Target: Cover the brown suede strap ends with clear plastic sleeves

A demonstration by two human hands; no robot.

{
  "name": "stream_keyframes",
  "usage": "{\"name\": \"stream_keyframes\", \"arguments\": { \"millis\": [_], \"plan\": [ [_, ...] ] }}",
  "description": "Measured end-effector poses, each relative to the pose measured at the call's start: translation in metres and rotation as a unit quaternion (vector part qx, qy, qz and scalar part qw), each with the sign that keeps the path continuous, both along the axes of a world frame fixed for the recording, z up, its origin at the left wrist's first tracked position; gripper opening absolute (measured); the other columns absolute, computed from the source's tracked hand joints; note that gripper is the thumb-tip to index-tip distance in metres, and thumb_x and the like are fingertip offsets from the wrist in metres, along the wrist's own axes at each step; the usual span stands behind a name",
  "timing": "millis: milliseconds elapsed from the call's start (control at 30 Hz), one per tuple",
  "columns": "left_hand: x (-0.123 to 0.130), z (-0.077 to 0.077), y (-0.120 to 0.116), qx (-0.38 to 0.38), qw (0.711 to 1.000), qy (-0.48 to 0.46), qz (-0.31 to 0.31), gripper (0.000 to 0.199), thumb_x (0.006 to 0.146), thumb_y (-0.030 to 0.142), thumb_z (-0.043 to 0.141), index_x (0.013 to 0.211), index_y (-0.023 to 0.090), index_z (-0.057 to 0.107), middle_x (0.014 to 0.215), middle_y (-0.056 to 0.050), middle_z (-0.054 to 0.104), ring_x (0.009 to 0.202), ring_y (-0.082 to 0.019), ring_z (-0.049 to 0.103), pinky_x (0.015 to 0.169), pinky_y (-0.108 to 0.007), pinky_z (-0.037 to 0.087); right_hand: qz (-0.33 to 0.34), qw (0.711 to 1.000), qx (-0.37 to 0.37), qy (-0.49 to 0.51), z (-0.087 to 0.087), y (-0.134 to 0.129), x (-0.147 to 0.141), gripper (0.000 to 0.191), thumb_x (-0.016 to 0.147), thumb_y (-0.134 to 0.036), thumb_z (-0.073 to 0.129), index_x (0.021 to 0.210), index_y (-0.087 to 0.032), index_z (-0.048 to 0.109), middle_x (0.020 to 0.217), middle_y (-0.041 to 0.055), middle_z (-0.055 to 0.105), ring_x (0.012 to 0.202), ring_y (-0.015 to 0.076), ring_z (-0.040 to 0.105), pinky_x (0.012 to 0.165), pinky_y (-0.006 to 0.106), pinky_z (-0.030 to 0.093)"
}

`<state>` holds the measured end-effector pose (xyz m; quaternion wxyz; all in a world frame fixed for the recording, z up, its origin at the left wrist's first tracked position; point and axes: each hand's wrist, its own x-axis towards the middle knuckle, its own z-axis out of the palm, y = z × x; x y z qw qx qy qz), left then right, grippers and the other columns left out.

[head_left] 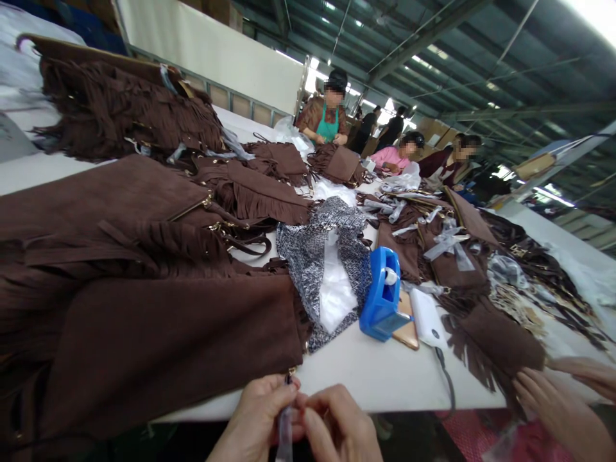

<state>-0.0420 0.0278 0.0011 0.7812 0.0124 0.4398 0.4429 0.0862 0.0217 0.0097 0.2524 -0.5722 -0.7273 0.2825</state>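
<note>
My left hand pinches a dark zipper pull at the near corner of a brown suede bag. A clear plastic sleeve hangs from that pull between my hands, and gold-coloured hardware shows just above my fingertips. Close beside it, my right hand has its thumb and fingers curled together near the sleeve; whatever is in them is hidden. The bag lies flat on the white table, its corner reaching the front edge. More brown fringed bags are piled behind it.
A blue tape dispenser, a gold phone and a white power bank with a cable lie right of centre. Black-and-white patterned cloth sits behind. A co-worker's hands touch a small fringed bag. Other people work across the table.
</note>
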Motion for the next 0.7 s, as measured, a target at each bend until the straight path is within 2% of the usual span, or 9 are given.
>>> {"name": "stream_keyframes", "arguments": {
  "millis": [100, 200, 300, 433, 500, 567, 633, 700],
  "plan": [
    [-0.007, 0.004, 0.001, -0.007, 0.999, -0.035, -0.012, 0.023, 0.059, 0.021, 0.072, 0.068, 0.012, 0.053, 0.055, -0.002, 0.059, 0.045, -0.009, 0.052, 0.046, -0.019, 0.035, -0.032, 0.979, -0.157, 0.129, 0.003, 0.023, 0.003, 0.035, 0.078, -0.050, 0.050, 0.073, -0.016, 0.055, 0.061, 0.0002, 0.051, 0.053, 0.0104, 0.046, 0.049, 0.022, 0.035],
    [-0.011, 0.007, 0.000, 0.001, 0.998, -0.065, -0.017, 0.020, 0.062, 0.020, 0.070, 0.071, 0.010, 0.055, 0.056, -0.004, 0.058, 0.046, -0.010, 0.053, 0.046, -0.018, 0.035, -0.066, 0.915, -0.296, 0.266, -0.003, 0.042, -0.009, 0.040, 0.069, -0.054, 0.058, 0.076, -0.016, 0.049, 0.060, -0.0016, 0.053, 0.044, 0.0062, 0.040, 0.039, 0.018, 0.029],
    [-0.014, 0.013, -0.004, 0.013, 0.994, -0.109, -0.028, 0.020, 0.061, 0.020, 0.072, 0.071, 0.008, 0.059, 0.054, -0.001, 0.052, 0.044, -0.007, 0.049, 0.044, -0.017, 0.032, -0.090, 0.857, -0.378, 0.338, -0.004, 0.050, -0.027, 0.040, 0.061, -0.047, 0.067, 0.074, -0.017, 0.045, 0.046, -0.0068, 0.048, 0.034, 0.0028, 0.031, 0.032, 0.014, 0.018],
    [-0.020, 0.021, -0.012, -0.015, 0.994, -0.107, -0.015, 0.020, 0.062, 0.023, 0.073, 0.071, 0.008, 0.062, 0.055, -0.001, 0.051, 0.049, -0.009, 0.051, 0.047, -0.018, 0.034, -0.064, 0.794, -0.444, 0.409, 0.003, 0.051, -0.039, 0.034, 0.054, -0.032, 0.072, 0.062, -0.018, 0.042, 0.038, -0.0106, 0.038, 0.032, 0.0010, 0.027, 0.031, 0.014, 0.011],
    [-0.023, 0.023, -0.017, -0.012, 0.993, -0.114, -0.005, 0.022, 0.063, 0.025, 0.073, 0.072, 0.007, 0.063, 0.056, 0.000, 0.050, 0.049, -0.006, 0.048, 0.048, -0.017, 0.033, -0.056, 0.794, -0.433, 0.423, 0.004, 0.050, -0.039, 0.032, 0.054, -0.029, 0.073, 0.064, -0.017, 0.045, 0.037, -0.0109, 0.039, 0.031, 0.0009, 0.027, 0.031, 0.014, 0.010],
    [-0.027, 0.021, -0.022, 0.002, 0.994, -0.102, -0.023, 0.029, 0.060, 0.026, 0.076, 0.077, 0.007, 0.064, 0.060, -0.001, 0.052, 0.052, -0.006, 0.048, 0.049, -0.016, 0.034, -0.051, 0.801, -0.417, 0.426, 0.003, 0.049, -0.038, 0.031, 0.054, -0.029, 0.073, 0.067, -0.016, 0.048, 0.039, -0.0106, 0.040, 0.031, 0.0007, 0.026, 0.030, 0.014, 0.011],
    [-0.032, 0.016, -0.029, 0.009, 0.997, -0.055, -0.051, 0.040, 0.052, 0.027, 0.081, 0.084, 0.009, 0.065, 0.067, -0.003, 0.058, 0.058, -0.008, 0.054, 0.053, -0.017, 0.038, -0.049, 0.801, -0.408, 0.436, 0.001, 0.047, -0.038, 0.032, 0.054, -0.028, 0.074, 0.067, -0.015, 0.049, 0.042, -0.0100, 0.042, 0.032, 0.0002, 0.025, 0.031, 0.013, 0.013],
    [-0.034, 0.009, -0.036, 0.006, 0.997, 0.011, -0.076, 0.044, 0.047, 0.032, 0.083, 0.082, 0.013, 0.064, 0.073, -0.005, 0.064, 0.061, -0.012, 0.060, 0.055, -0.018, 0.040, -0.050, 0.801, -0.403, 0.441, -0.001, 0.046, -0.038, 0.032, 0.054, -0.028, 0.075, 0.068, -0.015, 0.049, 0.045, -0.0094, 0.044, 0.033, -0.0003, 0.025, 0.031, 0.013, 0.014]
  ]
}}
